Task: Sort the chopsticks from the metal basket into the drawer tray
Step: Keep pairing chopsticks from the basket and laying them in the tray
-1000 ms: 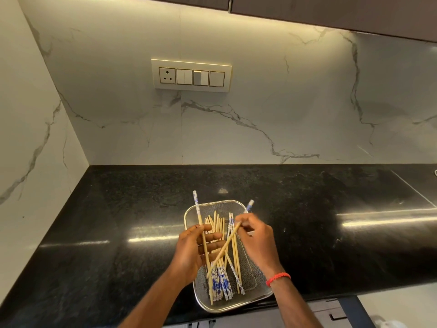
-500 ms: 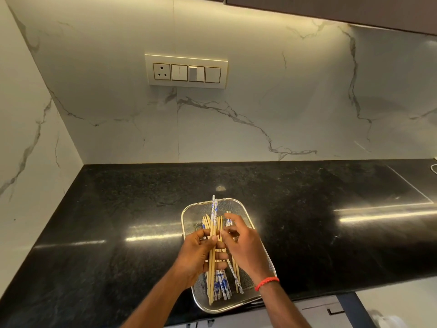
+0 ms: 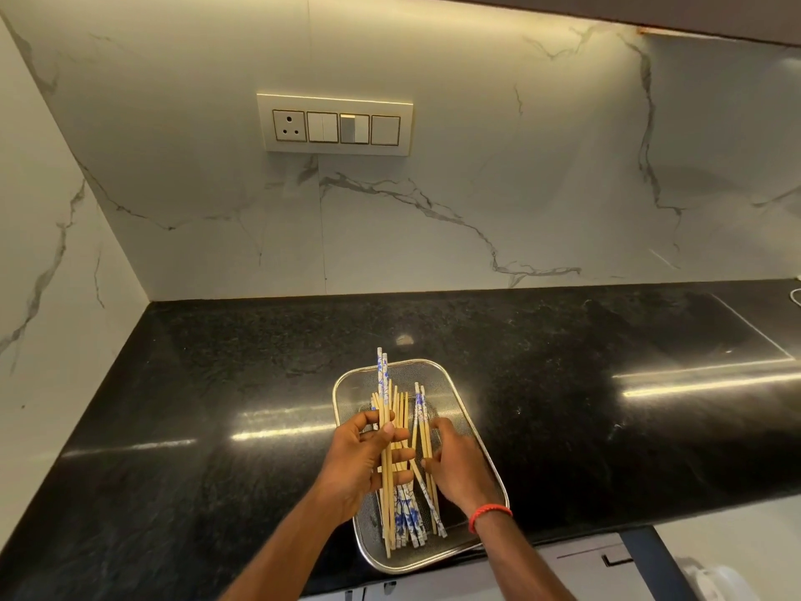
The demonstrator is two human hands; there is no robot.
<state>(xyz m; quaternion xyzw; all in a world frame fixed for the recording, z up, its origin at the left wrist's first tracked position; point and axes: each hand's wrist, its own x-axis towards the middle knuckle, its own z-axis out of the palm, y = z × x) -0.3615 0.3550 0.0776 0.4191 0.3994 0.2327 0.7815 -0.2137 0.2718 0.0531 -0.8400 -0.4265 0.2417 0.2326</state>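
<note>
Head view: left hand (image 3: 362, 459) grasping chopsticks (image 3: 385, 431); right hand (image 3: 457, 468) pinching chopsticks; no writing legible.

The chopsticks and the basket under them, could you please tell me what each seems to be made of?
The chopsticks look like pale bamboo or wood, matt, with blue-and-white patterned ends that may be paper or paint. The basket looks like metal: a shiny silver rim around fine see-through mesh.
</note>
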